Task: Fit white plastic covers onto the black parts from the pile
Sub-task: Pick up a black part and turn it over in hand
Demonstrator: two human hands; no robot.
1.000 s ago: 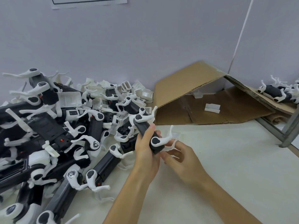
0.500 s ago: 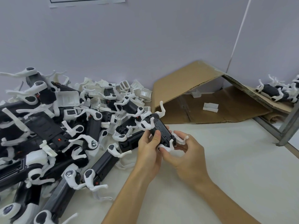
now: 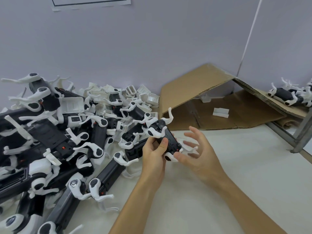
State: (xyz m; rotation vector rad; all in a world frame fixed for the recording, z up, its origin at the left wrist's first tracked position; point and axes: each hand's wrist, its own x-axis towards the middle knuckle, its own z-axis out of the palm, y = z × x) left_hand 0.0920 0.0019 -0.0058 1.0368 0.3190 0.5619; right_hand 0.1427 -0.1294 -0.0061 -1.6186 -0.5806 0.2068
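Gripping a glossy black part (image 3: 166, 138) with curved white plastic arms, the left hand (image 3: 154, 152) curls its fingers around it above the matte white tabletop (image 3: 236, 166). The right hand (image 3: 196, 149) spreads its fingers apart, thumb touching the part's near end. A tangled pile (image 3: 67, 132) lies left; folded corrugated cardboard (image 3: 211, 102) leans against the lavender wall (image 3: 152, 48).

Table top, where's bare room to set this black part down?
Bare table lies right of the right hand, bordered by the cardboard sheet behind and the metal leg. Left of the left hand, the pile crowds everything.
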